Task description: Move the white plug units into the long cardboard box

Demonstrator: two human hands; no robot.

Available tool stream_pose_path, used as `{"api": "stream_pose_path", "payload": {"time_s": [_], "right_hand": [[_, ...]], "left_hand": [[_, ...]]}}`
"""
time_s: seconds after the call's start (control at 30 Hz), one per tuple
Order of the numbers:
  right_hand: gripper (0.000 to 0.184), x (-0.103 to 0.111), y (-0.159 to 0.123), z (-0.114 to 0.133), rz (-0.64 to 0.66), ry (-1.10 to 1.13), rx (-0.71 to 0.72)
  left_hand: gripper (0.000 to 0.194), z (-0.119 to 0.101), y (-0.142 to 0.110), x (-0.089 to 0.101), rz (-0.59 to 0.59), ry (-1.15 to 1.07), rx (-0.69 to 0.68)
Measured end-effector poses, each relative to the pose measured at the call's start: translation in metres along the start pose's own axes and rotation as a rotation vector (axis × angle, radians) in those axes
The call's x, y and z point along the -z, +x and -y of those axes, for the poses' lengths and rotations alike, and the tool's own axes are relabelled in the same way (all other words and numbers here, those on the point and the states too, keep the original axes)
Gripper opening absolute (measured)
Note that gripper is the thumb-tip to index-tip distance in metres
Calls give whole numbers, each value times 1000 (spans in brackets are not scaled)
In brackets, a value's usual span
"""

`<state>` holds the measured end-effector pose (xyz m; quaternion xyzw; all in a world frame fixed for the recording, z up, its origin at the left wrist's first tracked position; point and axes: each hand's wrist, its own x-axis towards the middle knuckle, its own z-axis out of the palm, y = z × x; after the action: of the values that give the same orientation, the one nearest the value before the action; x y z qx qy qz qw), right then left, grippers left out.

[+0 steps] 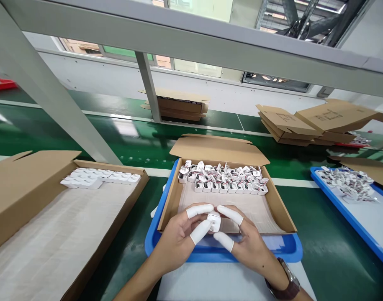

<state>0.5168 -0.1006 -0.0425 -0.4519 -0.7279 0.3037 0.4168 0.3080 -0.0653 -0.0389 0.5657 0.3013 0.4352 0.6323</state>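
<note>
A small white plastic housing (214, 221), cube-like with rounded corners, is held between both hands above the near edge of an open cardboard box (281, 207). My left hand (181, 234) grips it from the left with thumb and index finger. From the other side my right hand (246, 236) closes on it with the same two fingers. White finger cots cover these thumbs and index fingers. In the box's far half stand several open white housings (224, 186) in rows, with wires and loose covers showing. The held piece's underside is hidden.
A blue tray (153, 234) lies under the box. At left, another cardboard box (141, 179) holds closed white housings (100, 177). On the right, a blue tray (351, 217) carries loose white parts (348, 184). A grey frame post (62, 96) slants across the left; cardboard boxes stand behind.
</note>
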Motion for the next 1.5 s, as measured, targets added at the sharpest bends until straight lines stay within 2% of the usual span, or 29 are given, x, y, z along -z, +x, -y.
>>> {"api": "stream_pose_path", "payload": {"time_s": [0.17, 0.3, 0.4, 0.53, 0.7, 0.93, 1.1, 1.3, 1.5], "right_hand": [[49, -1, 1, 2, -14, -1, -2], [45, 0, 1, 6, -8, 24, -45], [45, 1, 2, 9, 12, 43, -62], [45, 1, 2, 9, 24, 55, -53], [53, 2, 1, 5, -31, 55, -18], [44, -1, 2, 4, -39, 60, 31], [39, -3, 1, 3, -68, 30, 45], [39, -4, 1, 1, -42, 9, 94], [33, -7, -5, -5, -117, -24, 119]], "left_hand": [[39, -4, -1, 2, 67, -46, 58], [49, -2, -4, 2, 88, -3, 79], [54, 0, -3, 1, 68, 19, 77], [47, 1, -1, -1, 27, 43, 85], [46, 0, -3, -1, -23, 41, 73], [49, -3, -2, -3, 19, -4, 88], [50, -8, 0, -8, -8, 22, 42], [52, 0, -2, -10, -48, 49, 5], [56, -8, -3, -17, -107, 79, -47]]}}
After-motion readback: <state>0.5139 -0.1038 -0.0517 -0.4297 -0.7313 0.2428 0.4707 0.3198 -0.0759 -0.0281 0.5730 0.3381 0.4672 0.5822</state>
